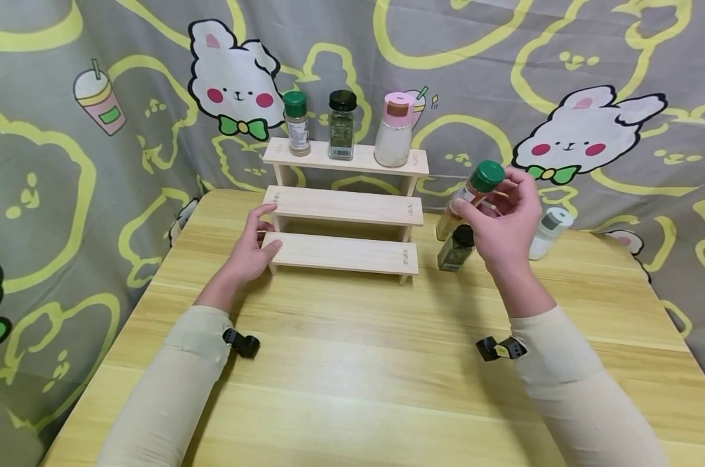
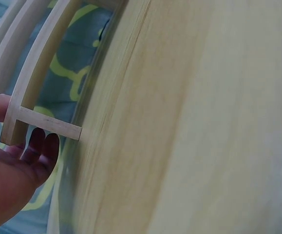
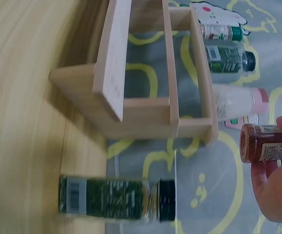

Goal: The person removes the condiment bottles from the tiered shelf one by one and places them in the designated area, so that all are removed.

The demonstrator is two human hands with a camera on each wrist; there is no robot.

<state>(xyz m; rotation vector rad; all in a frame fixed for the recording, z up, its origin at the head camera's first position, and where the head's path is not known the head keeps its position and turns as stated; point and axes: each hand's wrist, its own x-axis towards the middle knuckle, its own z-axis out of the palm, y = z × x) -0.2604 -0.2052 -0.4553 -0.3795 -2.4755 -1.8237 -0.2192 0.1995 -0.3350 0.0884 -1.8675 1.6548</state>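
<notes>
Examining first the green-capped spice jar (image 1: pixel 471 192), it is found raised above the tabletop at the right of the rack, held near upright, its base exposed in the right wrist view. It is gripped by the right hand (image 1: pixel 506 224), thumb and fingers closed round the upper body below the cap. Reddish-brown contents and a paper label are noted. The jar is judged light and rigid; whether glass or plastic cannot be confirmed, so breakage if dropped should be assumed possible. Slipping is considered likelier on the smooth clear wall than on the label. Hold is best taken round the body, not by the cap alone, which might turn.

The wooden rack (image 1: pixel 343 206) is gripped at the left end of its lowest step by the left hand (image 1: pixel 251 245), its fingers curled about the board. It is judged stiff and fairly light, easily nudged, and best steadied at such an end.

On its top step are stood a small green-capped jar (image 1: pixel 298 130), a black-capped jar (image 1: pixel 342 130) and a pink-capped shaker (image 1: pixel 394 139). On the tabletop (image 1: pixel 329 376), a dark-capped jar (image 1: pixel 454 255) and a white-capped container (image 1: pixel 549 235) are found to the right.
</notes>
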